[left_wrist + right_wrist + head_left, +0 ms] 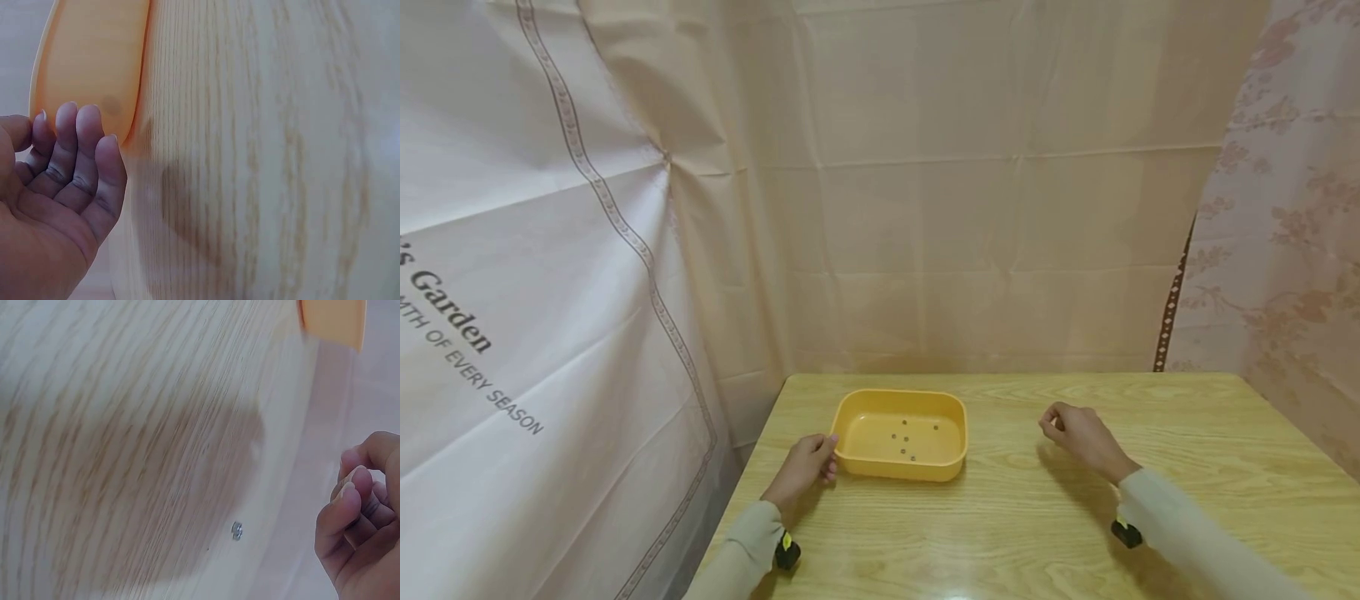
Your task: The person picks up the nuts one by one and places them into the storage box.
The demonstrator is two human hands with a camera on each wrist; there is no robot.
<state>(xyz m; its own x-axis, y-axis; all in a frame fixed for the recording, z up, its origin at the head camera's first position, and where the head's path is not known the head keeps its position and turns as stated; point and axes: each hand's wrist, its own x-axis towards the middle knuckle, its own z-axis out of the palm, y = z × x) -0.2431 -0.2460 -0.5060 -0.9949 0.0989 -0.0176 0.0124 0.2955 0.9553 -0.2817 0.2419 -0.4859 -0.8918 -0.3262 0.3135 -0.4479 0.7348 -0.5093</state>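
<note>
The left hand (805, 468) rests on the near left corner of the yellow tray (852, 461), its fingers (78, 153) loosely curled against the rim rather than clamped round it. The right hand (1078, 437) hovers well to the tray's right with its grip curled; whether it pinches anything is hard to tell. A small metal nut (237, 530) lies on the wooden bench (1037, 533) near it. Several small dark pieces (904, 439) lie inside the tray.
</note>
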